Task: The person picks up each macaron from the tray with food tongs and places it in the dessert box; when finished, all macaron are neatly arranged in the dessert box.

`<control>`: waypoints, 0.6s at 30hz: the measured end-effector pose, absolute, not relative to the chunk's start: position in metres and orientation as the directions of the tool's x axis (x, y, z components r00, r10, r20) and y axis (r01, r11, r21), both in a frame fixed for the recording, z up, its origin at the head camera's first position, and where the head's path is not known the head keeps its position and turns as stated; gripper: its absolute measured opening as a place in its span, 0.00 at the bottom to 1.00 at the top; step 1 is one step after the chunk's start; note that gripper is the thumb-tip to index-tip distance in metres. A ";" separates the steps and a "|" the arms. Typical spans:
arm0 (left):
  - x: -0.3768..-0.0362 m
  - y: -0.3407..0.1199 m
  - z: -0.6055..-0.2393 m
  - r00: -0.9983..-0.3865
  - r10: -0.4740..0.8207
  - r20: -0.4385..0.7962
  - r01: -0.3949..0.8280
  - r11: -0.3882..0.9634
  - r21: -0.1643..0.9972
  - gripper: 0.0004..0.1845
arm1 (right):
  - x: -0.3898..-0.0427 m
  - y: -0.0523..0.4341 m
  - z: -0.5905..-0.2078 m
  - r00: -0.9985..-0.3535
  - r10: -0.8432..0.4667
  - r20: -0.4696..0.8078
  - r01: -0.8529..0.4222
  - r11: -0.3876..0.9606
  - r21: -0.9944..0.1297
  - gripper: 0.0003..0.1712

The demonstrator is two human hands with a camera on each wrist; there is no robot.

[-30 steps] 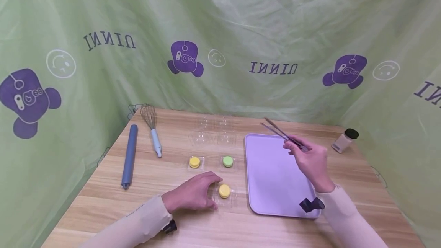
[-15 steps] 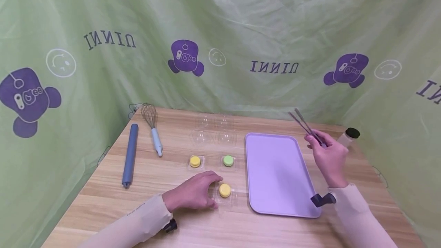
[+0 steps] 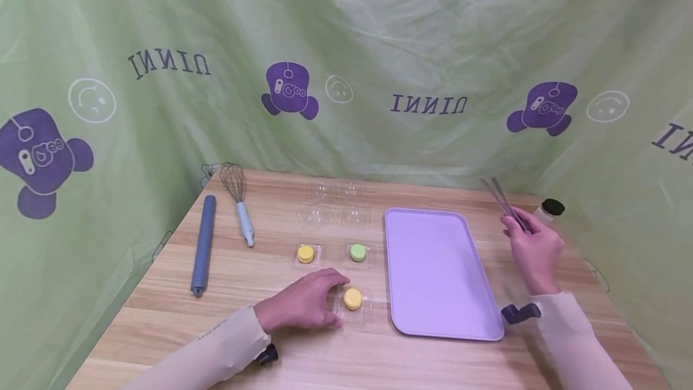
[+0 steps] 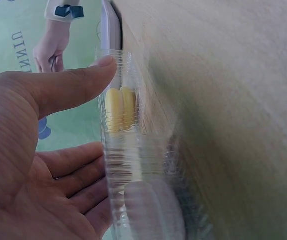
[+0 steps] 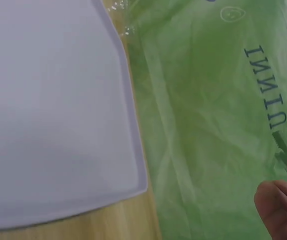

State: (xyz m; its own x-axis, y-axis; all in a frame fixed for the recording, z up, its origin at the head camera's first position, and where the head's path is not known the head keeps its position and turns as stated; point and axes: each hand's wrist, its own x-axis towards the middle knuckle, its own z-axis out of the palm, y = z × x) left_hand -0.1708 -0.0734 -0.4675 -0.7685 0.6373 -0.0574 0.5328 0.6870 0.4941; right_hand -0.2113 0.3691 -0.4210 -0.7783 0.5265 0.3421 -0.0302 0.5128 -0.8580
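In the head view, my left hand stays over the front left of a clear plastic macaron box, thumb and forefinger spread apart. Seen from the left wrist, the thumb lies at the box's rim and the other fingers extend fairly straight beside it. A yellow macaron sits in the front right compartment; behind are another yellow one and a green one. A pale purplish macaron shows close up from the left wrist, hidden by the hand from above. My right hand grips serrated tongs, tips up.
A lilac tray lies between the hands. Behind the macarons is a clear domed lid. The rolling pin and whisk lie at left. A black-capped jar stands partly behind the right hand. A green curtain encloses the table.
My right hand has moved rightward with the tongs, from over the lilac tray to beyond its right side near the jar. The left hand and macarons have stayed put.
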 end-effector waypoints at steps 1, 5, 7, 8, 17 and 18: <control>-0.171 -0.074 -0.468 -0.769 0.637 -0.056 0.533 0.687 0.495 0.43 | -0.211 0.371 -0.421 -0.781 0.536 0.321 -0.012 0.502 -0.865 0.22; -0.171 -0.074 -0.469 -0.771 0.635 -0.058 0.528 0.687 0.499 0.43 | -0.209 0.379 -0.426 -0.790 0.558 0.253 0.073 0.496 -0.865 0.23; -0.171 -0.074 -0.469 -0.771 0.634 -0.062 0.526 0.689 0.498 0.43 | -0.208 0.384 -0.429 -0.793 0.567 0.222 0.109 0.490 -0.865 0.24; -0.171 -0.074 -0.469 -0.772 0.633 -0.063 0.526 0.690 0.498 0.43 | -0.208 0.387 -0.431 -0.797 0.568 0.206 0.126 0.489 -0.863 0.25; -0.170 -0.074 -0.469 -0.771 0.633 -0.060 0.528 0.690 0.494 0.43 | -0.205 0.406 -0.448 -0.823 0.559 0.101 0.223 0.481 -0.848 0.29; -0.170 -0.074 -0.469 -0.771 0.635 -0.058 0.529 0.688 0.496 0.43 | -0.205 0.407 -0.450 -0.823 0.560 0.095 0.231 0.483 -0.845 0.29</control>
